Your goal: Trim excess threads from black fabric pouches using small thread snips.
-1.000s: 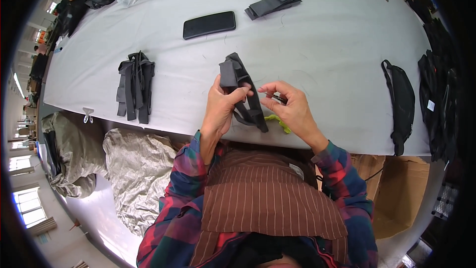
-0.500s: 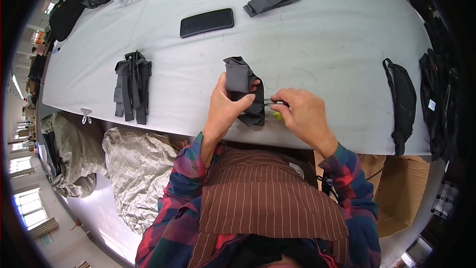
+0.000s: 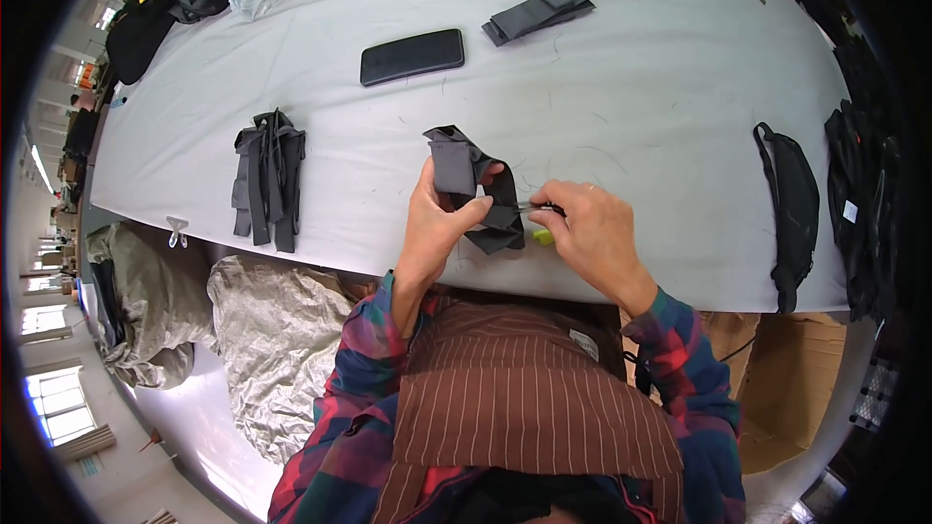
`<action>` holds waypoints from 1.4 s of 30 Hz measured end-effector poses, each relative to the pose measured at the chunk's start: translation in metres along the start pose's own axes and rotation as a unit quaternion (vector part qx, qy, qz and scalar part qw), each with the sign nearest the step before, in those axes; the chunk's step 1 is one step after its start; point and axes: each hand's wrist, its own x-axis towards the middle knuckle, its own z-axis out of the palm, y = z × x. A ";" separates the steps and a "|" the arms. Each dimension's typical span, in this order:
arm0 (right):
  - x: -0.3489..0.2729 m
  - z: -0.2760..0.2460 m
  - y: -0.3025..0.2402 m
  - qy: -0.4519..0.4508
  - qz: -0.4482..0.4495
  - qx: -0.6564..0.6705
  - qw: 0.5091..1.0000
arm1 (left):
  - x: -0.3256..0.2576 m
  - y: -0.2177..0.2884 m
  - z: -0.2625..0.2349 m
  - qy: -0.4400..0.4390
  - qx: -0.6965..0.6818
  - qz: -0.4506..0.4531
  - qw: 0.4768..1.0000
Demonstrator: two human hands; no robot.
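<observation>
A folded dark grey fabric strip [image 3: 452, 169] is bent into a loop above the near part of the table. My left hand [image 3: 430, 223] is closed on it, with the thumb across the front and fingertips showing through the loop. From the right, my right hand [image 3: 592, 233] grips small thread snips [image 3: 529, 207]. Their narrow metal tips touch or nearly touch the strip's right edge; which of these, I cannot tell. Most of the snips is hidden in my fingers. A yellow-green piece [image 3: 544, 236] shows below that hand; whether it belongs to the snips is unclear.
On the pale table cover [image 3: 388, 116] lie a black phone [image 3: 413, 55], folded grey strips [image 3: 539, 13] and a strip bundle [image 3: 270, 180]. A black waist bag [image 3: 788, 204] and more black bags [image 3: 862, 204] line the right. A clip [image 3: 177, 231] grips the left front edge. Below right stands a cardboard box [image 3: 791, 388].
The loop has opened wider, and its top has tipped slightly left. The snips' tips remain at its right edge. The whole view has shifted a little.
</observation>
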 end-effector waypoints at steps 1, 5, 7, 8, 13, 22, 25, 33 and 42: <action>0.000 -0.001 -0.003 0.024 -0.029 -0.003 0.999 | 0.000 0.001 -0.001 0.000 0.001 -0.001 1.000; -0.002 0.006 -0.009 0.056 -0.086 -0.022 0.994 | -0.002 -0.001 -0.003 0.007 0.000 0.012 1.000; -0.001 0.013 -0.012 0.060 -0.090 -0.038 0.993 | -0.004 -0.005 -0.005 0.009 0.005 0.010 1.000; -0.001 0.015 -0.012 0.064 -0.097 -0.056 0.992 | -0.004 -0.007 -0.005 0.011 0.009 0.022 1.000; 0.005 0.018 -0.010 0.068 -0.060 0.002 0.996 | -0.004 -0.012 -0.015 0.024 0.002 0.019 1.000; 0.013 0.017 -0.012 0.077 -0.039 0.067 0.994 | 0.003 -0.022 -0.024 0.073 -0.073 -0.084 0.991; 0.017 0.020 -0.020 0.084 -0.045 0.081 0.992 | 0.003 -0.019 -0.020 0.084 -0.053 -0.077 0.992; 0.026 0.047 -0.006 -0.011 0.089 0.166 0.982 | 0.002 -0.021 -0.027 0.033 0.025 -0.103 0.994; 0.037 0.044 -0.017 0.018 0.064 0.203 0.977 | 0.005 -0.012 -0.043 -0.005 -0.021 -0.162 0.987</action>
